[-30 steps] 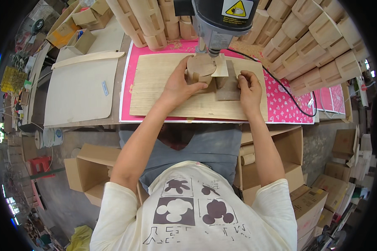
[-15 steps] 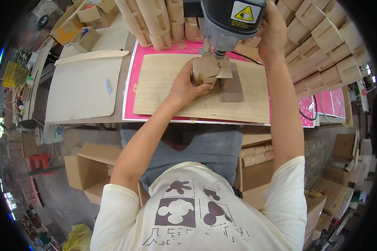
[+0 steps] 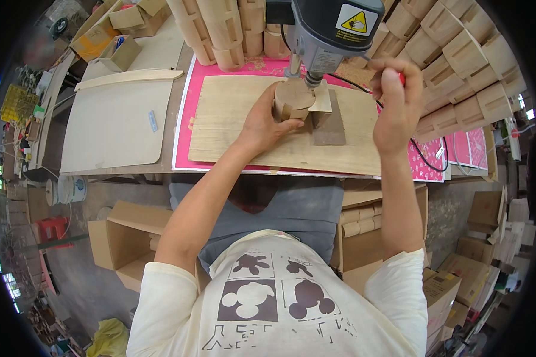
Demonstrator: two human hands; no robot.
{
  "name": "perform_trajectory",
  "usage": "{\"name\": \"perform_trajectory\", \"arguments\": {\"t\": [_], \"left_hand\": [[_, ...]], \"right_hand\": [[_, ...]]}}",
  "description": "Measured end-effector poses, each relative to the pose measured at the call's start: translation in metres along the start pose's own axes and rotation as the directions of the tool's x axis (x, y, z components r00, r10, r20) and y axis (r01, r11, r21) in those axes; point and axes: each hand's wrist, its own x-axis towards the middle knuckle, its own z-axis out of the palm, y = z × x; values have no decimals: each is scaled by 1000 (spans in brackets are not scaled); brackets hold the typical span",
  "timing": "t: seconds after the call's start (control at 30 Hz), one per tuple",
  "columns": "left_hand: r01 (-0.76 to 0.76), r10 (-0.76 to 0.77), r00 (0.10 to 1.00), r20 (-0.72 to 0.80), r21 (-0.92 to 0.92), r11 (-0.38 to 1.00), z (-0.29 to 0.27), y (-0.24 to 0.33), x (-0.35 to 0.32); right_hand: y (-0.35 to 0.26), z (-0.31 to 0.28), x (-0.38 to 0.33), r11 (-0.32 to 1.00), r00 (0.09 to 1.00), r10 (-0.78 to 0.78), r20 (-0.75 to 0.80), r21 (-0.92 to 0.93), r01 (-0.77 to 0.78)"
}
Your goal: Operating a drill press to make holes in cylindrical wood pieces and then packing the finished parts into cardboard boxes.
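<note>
Directly beneath the drill press head (image 3: 333,27), my left hand (image 3: 261,122) wraps a rounded wooden piece (image 3: 293,100), fingers curled around its near side and thumb on its left, pressing it against a wooden stop block (image 3: 329,122). Both sit on a pale plywood board (image 3: 232,128) laid over a pink mat (image 3: 184,119). My right hand (image 3: 394,104) is raised to the right of the piece, fingers closed around a red-tipped lever handle (image 3: 401,77). Stacked wooden boxes (image 3: 458,53) line the bench behind.
</note>
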Motion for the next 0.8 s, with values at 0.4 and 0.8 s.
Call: {"name": "perform_trajectory", "arguments": {"t": [0.4,0.8], "left_hand": [[-16,16,1000,-4,5,1000,0,0,-1],[62,-62,998,-29,-2,998,-9,4,-5]], "right_hand": [[2,13,102,974,973,217,75,49,-221],[51,-4,46,937,940,340,-37,-76,-342]]}}
